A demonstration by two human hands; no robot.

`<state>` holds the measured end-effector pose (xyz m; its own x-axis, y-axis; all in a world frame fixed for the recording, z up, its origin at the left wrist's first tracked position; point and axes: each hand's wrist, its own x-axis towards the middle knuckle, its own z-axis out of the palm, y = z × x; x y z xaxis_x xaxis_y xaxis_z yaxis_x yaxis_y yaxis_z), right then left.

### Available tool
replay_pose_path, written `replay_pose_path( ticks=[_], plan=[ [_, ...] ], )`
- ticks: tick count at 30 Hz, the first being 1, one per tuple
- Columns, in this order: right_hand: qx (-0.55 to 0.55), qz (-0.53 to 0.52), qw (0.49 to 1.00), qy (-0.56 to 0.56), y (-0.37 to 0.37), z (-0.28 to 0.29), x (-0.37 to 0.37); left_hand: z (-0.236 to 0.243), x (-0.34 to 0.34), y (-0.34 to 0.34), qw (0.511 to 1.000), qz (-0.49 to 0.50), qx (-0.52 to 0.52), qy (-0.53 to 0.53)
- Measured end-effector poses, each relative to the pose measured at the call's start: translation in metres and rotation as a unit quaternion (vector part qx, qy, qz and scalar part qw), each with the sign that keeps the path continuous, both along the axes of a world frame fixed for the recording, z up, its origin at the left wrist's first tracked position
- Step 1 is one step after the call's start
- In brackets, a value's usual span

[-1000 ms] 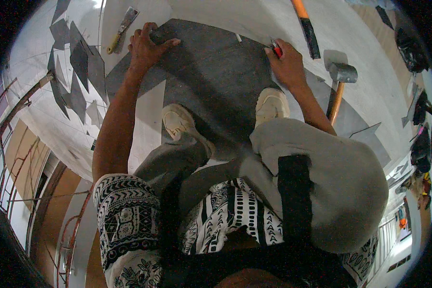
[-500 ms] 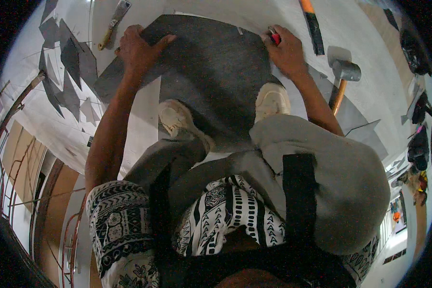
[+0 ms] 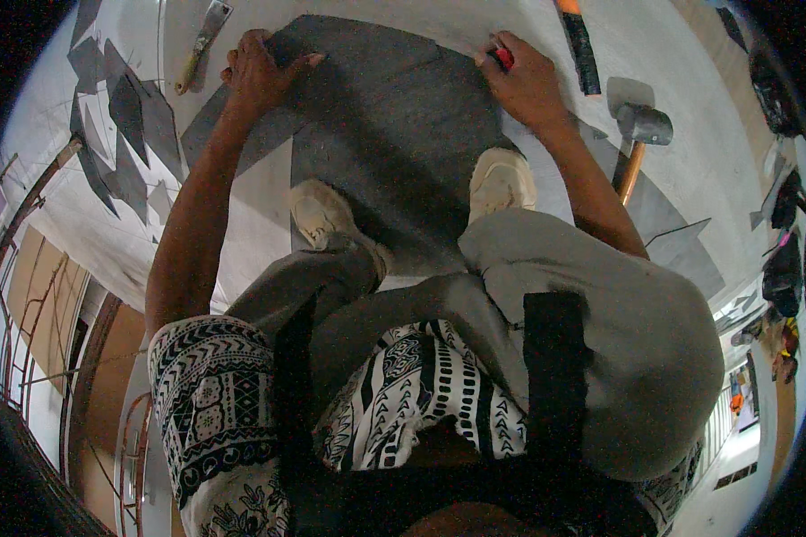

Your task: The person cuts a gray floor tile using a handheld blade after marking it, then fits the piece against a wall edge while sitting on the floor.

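At the floor's far left stands a reddish-brown metal frame (image 3: 40, 304), its bars bent by the lens. Inward from it, a cluster of pointed dark gray offcuts (image 3: 127, 112) lies on the pale floor (image 3: 166, 98), several overlapping. Next comes a scraper (image 3: 204, 46) with a yellowish handle, its blade angled toward the upper edge of the view.

The left hand (image 3: 261, 73) is spread, thumb well away from the fingers, at the upper left edge of the dark gray sheet (image 3: 385, 107). This sheet lies flat on the floor in the middle: matte, faintly streaked, with angled upper corners and a darker shadow slanting across it. A gray strip (image 3: 208, 121) reaches out left beneath the forearm; whether it joins the sheet cannot be told. The left shoe (image 3: 322, 217) is planted by the sheet's left edge, the right shoe (image 3: 501, 186) by its right edge.

At the sheet's upper right corner, the right hand (image 3: 527, 76) is closed around a small red object (image 3: 503, 59), mostly hidden by the fingers. Beyond lie an orange-and-black handle (image 3: 580, 49) and a gray-headed mallet (image 3: 643, 125) with a wooden handle, near more gray pieces (image 3: 676, 237). Along the far right sit black bundles (image 3: 768, 94), their contents not discernible.
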<state>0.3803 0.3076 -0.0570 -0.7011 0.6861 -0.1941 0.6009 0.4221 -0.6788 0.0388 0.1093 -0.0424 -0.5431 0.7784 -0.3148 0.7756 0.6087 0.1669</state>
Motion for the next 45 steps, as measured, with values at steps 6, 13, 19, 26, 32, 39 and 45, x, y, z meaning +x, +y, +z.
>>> replay_pose_path(
  ticks=[6,13,19,26,32,39,45],
  plan=[
    [0.048,0.049,0.997,-0.043,-0.011,0.006,-0.036,-0.014,0.002,-0.011,0.996,-0.033,0.081,-0.016],
    [0.097,0.130,0.979,-0.124,-0.002,0.000,-0.058,-0.030,0.018,-0.031,0.987,-0.100,0.119,0.040],
    [0.090,0.136,0.973,-0.164,-0.003,0.006,-0.064,-0.010,0.039,-0.035,0.990,-0.098,0.102,0.031],
    [0.023,0.145,0.959,-0.242,0.005,0.033,-0.077,-0.011,0.039,-0.031,0.996,-0.083,0.020,0.038],
    [0.012,0.122,0.950,-0.289,0.001,0.046,-0.082,-0.010,0.049,-0.038,1.000,-0.023,0.007,-0.014],
    [-0.023,0.144,0.938,-0.314,0.005,0.051,-0.100,-0.003,0.037,-0.049,0.999,-0.031,0.036,-0.028],
    [0.015,0.116,0.953,-0.279,0.003,0.032,-0.085,0.023,-0.005,-0.060,0.985,-0.171,-0.008,-0.004]
  ],
)
